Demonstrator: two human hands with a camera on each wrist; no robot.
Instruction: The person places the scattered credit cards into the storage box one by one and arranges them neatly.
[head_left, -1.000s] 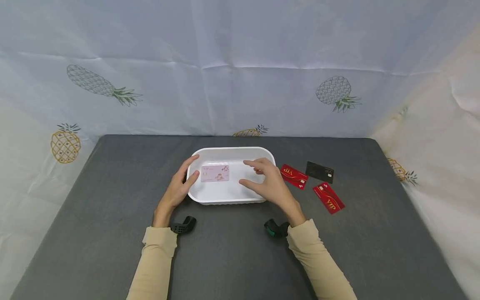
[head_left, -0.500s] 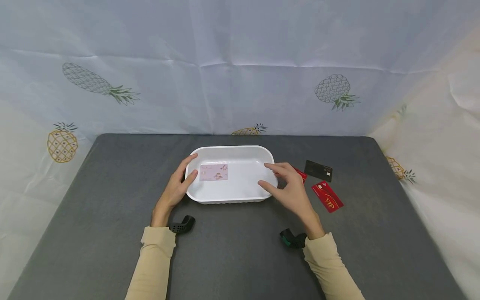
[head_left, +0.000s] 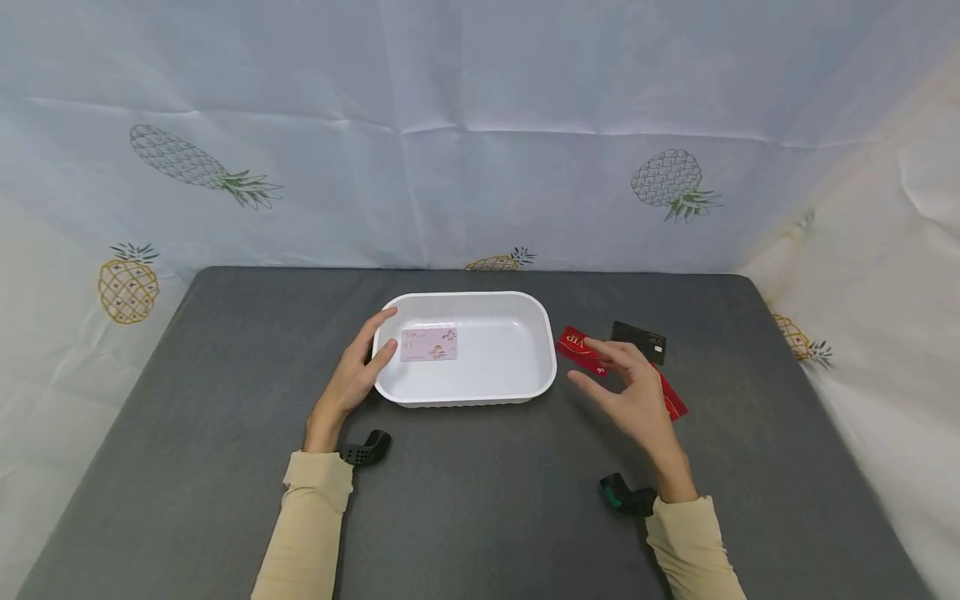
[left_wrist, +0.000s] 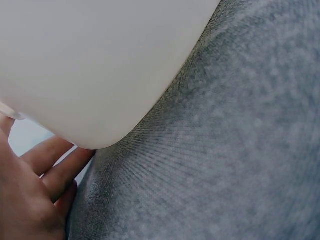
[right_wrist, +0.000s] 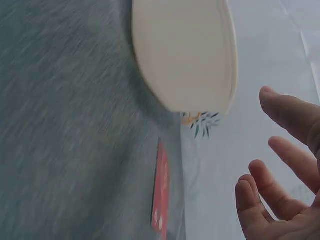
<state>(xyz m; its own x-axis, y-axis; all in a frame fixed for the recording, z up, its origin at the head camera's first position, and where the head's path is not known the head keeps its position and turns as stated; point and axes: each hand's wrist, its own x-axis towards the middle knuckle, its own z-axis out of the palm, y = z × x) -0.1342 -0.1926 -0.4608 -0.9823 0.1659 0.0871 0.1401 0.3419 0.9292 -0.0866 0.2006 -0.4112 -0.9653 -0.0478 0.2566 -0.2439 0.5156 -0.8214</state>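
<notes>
A white plastic tray (head_left: 510, 358) sits on the table with a pink VIP card (head_left: 429, 344) lying flat in its left part. My left hand (head_left: 352, 373) grips the tray's left end, thumb over the rim; in the left wrist view its other fingers (left_wrist: 62, 170) lie against the outer wall. Right of the tray, my right hand (head_left: 633, 400) hovers with thumb and fingers apart, holding nothing. Beneath and beside it lie a red VIP card (head_left: 573, 346), a black card (head_left: 641, 338) and a second red card (head_left: 673, 400), partly hidden by the hand.
The dark grey table (head_left: 465, 500) bears the tray and the cards. A pale curtain (head_left: 450, 192) with pineapple prints hangs along its back edge and sides. Each wrist wears a black camera mount, such as the left mount (head_left: 366, 450).
My right hand has moved right, from above the tray to above the loose cards, its fingers still apart. The left hand, tray and pink card have stayed in place.
</notes>
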